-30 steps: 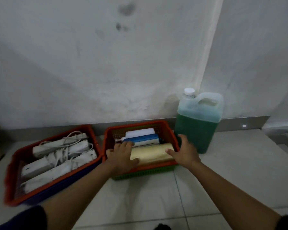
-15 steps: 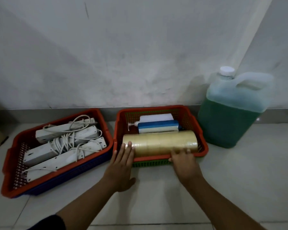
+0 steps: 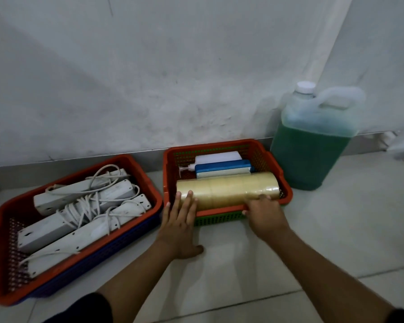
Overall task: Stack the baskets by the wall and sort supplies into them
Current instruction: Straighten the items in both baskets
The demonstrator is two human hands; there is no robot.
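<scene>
A red basket (image 3: 275,164) nested in a green basket (image 3: 217,219) stands by the wall. It holds a sleeve of tan tape rolls (image 3: 229,190), a blue-and-white box (image 3: 222,167), a white box (image 3: 217,157) and a small pump bottle (image 3: 186,169). At its left, a red basket (image 3: 147,180) on a blue basket (image 3: 98,255) holds three white power strips (image 3: 79,220) with tangled cords. My left hand (image 3: 180,224) lies flat, fingers apart, against the front left rim and the tape. My right hand (image 3: 266,213) curls over the front rim at the tape's right part.
A large translucent jug (image 3: 313,145) of green liquid with a white cap stands against the wall, right of the baskets. Pale floor tiles (image 3: 336,229) spread in front and to the right. The white wall (image 3: 149,78) runs behind everything.
My hands came off the top of the tape rolls and slid back to the basket's front rim. The camera dropped lower and closer; the baskets have not visibly shifted.
</scene>
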